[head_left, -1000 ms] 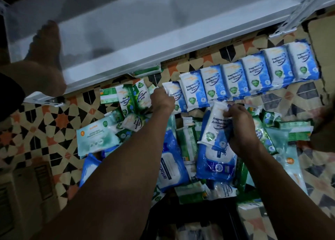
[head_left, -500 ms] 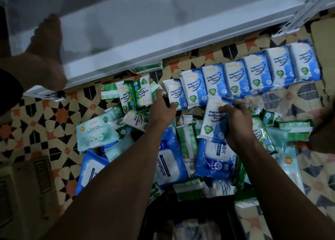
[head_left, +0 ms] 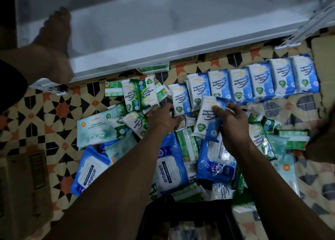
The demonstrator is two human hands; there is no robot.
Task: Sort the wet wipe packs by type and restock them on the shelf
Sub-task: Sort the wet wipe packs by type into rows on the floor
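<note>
The right hand (head_left: 233, 123) pinches a blue Fragrance Free pack (head_left: 206, 120) at frame centre; the left hand (head_left: 163, 118) rests with fingers relaxed on the pile.

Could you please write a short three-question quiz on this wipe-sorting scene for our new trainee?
1. True or false: the right hand holds a blue Fragrance Free pack.
2. What colour are the Pine packs? A) green B) red C) black
3. Where does the blue row lie: on the white shelf or the tiled floor?

Key: 1 true; 2 A; 3 the tiled floor.
</note>
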